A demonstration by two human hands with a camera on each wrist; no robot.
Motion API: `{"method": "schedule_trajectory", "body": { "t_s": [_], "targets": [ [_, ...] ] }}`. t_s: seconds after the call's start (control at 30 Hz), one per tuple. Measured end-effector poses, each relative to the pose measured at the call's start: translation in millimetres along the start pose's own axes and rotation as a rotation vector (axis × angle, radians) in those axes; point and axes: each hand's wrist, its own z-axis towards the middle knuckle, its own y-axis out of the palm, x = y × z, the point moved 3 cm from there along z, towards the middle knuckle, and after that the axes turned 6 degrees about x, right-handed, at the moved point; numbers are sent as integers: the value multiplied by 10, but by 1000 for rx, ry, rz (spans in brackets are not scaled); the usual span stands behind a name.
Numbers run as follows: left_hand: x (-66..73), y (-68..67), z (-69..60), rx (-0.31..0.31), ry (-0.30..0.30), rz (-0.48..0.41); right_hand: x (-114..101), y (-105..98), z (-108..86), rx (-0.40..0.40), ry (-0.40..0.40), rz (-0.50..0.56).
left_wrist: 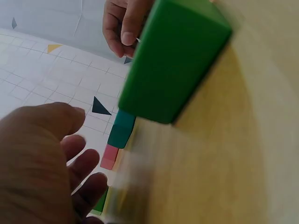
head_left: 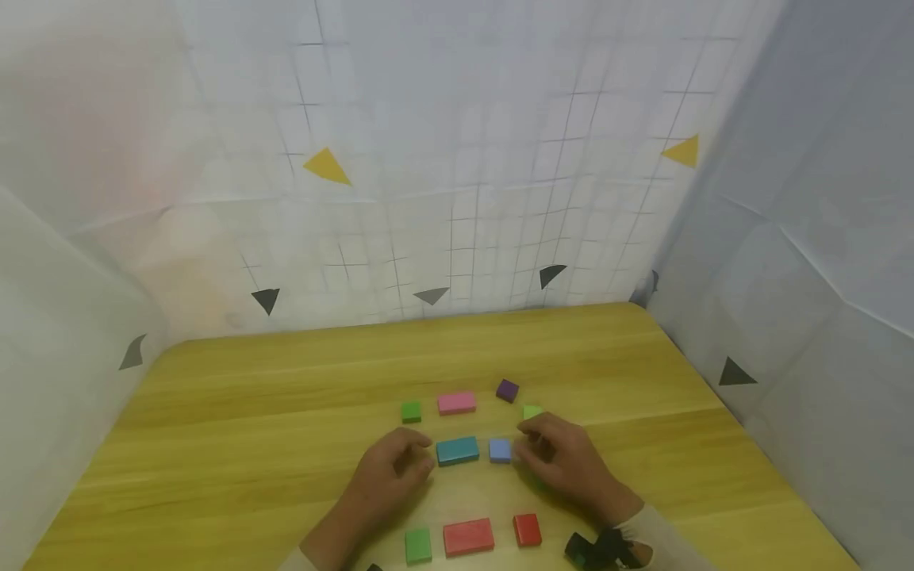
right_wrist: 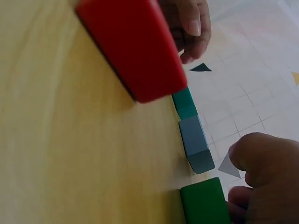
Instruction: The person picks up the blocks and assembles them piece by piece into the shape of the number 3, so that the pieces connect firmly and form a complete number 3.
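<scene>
My left hand (head_left: 389,472) hovers with loosely bent fingers just left of a teal block (head_left: 457,451), nothing between thumb and fingers. Right of a small blue block (head_left: 500,451), my right hand (head_left: 564,456) is held likewise, fingertips close to that block but not gripping it. Under the right hand lies a green block (right_wrist: 205,200), mostly hidden in the head view. A light green block (head_left: 531,411) peeks out behind its fingers. Nearer the front are a green block (head_left: 418,546), a long red block (head_left: 468,538) and a smaller red block (head_left: 528,530).
Farther back on the wooden table (head_left: 286,381) sit a small green block (head_left: 411,411), a pink block (head_left: 457,404) and a tilted dark purple block (head_left: 508,390). Pale sheeting (head_left: 457,159) with grid lines and triangles encloses the back and sides. A black strap (head_left: 610,549) circles the right wrist.
</scene>
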Motion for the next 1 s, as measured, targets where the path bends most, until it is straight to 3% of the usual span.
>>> {"method": "schedule_trajectory", "body": {
  "t_s": [0.37, 1.0],
  "targets": [
    [37, 71, 22, -40, -17, 110, -8, 81, -7, -93, 36, 38],
    [78, 116, 90, -12, -26, 190, 13, 91, 4, -110, 84, 90]
  ]
}}
